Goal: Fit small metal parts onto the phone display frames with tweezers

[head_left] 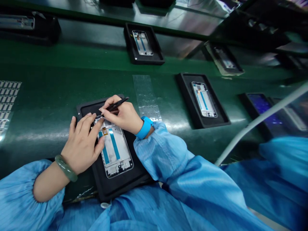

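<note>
A silver phone frame [119, 144] with two blue strips lies face down in a black foam tray [101, 186] in front of me. My left hand [83, 139] rests over its upper left edge, fingers stretched out and apart, the index fingertip near the frame's top. In my right hand [125, 117] is a pair of black tweezers [119, 103], pinched between thumb and fingers. Their tip points down at the frame's top end, where my fingers hide it. A small orange flex cable [105, 131] shows on the frame beside my left index finger.
More black trays with phone frames sit at the back [158, 57] and to the right [209, 122]. A clear plastic strip [144, 89] lies behind my right hand, and a label sheet [8, 99] at far left. A pale curved tube [260, 118] crosses the right side, near another person's blue sleeve [284, 160].
</note>
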`<state>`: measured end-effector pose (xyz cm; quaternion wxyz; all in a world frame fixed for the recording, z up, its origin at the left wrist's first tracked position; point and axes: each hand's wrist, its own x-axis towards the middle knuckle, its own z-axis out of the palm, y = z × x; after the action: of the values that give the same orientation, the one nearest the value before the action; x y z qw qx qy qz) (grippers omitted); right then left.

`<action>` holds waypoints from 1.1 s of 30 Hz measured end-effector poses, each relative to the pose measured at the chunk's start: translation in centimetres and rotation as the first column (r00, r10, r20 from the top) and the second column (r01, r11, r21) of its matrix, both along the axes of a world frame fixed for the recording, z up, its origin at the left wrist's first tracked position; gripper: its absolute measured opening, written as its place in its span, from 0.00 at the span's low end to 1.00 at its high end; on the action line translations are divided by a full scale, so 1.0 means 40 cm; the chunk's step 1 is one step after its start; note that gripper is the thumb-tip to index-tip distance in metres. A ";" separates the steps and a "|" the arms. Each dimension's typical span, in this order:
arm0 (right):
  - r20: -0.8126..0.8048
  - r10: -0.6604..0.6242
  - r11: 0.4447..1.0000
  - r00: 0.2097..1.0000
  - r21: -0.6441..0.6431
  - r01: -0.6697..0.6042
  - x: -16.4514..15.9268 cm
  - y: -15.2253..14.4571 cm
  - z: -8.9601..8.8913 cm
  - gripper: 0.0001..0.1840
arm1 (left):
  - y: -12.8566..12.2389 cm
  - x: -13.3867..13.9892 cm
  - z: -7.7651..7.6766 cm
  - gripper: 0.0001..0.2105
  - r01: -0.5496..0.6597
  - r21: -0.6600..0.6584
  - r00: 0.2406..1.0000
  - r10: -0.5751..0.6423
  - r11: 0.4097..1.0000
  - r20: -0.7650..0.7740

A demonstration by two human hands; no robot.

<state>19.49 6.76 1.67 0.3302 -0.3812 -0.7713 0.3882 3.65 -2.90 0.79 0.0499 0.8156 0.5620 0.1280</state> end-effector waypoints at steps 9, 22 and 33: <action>0.061 0.015 0.995 0.998 0.102 -0.022 0.000 -0.002 -0.004 0.07 | 0.000 0.000 0.000 0.22 0.006 0.011 1.000 -0.006 1.000 -0.018; 0.060 -0.023 1.000 0.998 -0.003 0.023 -0.016 -0.001 0.012 0.05 | 0.004 -0.001 0.008 0.22 0.025 0.037 0.998 -0.023 0.999 -0.055; 0.041 -0.053 0.998 0.998 0.043 0.052 -0.004 0.002 0.007 0.04 | 0.007 -0.008 0.011 0.22 0.030 0.045 0.997 -0.027 0.999 -0.072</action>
<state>19.31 6.85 1.96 0.3319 -0.4025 -0.7758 0.3550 3.33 -2.63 1.23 0.0130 0.8284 0.5488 0.1110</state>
